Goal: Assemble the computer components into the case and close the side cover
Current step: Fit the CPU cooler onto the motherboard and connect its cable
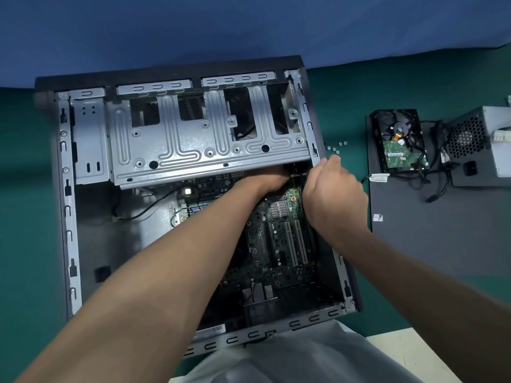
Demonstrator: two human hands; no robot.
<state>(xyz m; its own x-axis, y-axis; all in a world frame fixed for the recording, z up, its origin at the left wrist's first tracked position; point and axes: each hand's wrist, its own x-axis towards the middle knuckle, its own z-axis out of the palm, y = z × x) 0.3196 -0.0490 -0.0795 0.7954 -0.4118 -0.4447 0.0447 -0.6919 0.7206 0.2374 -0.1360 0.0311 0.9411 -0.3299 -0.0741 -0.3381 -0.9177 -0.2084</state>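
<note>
head view: open dark-grey metal computer case [66, 189] is laid flat on the green table mat [27, 217], open side up. green motherboard [276, 244] is seated on the case floor, right of centre. grey stamped-steel drive cage [193, 150] spans the far half of the case and overhangs the board's far edge.

left hand [265, 179] is reached under the cage's near lip. fingers are hidden, so its grip cannot be told. right hand [331, 194] is held at the case's right wall, just beside the cage corner, fingers curled inward. a thin dark lead seems to run between the two hands, but whether it is pinched cannot be told.

not yet fitted: black-framed hard drive with green circuit board [398, 145] and grey boxy power supply with honeycomb grille [481, 145]. both are set at the far end of the flat dark-grey side cover [442, 230], which lies on the mat right of the case, apart from it. small silver screws [336, 147] are scattered on the mat between case and cover.

step judged: a lead being plugged or routed at the board's far right corner, under the cage. task is judged well short of done. next move likely calls for seating by feel, since the spot is hidden. drive and supply must be lifted off the cover before closing.
</note>
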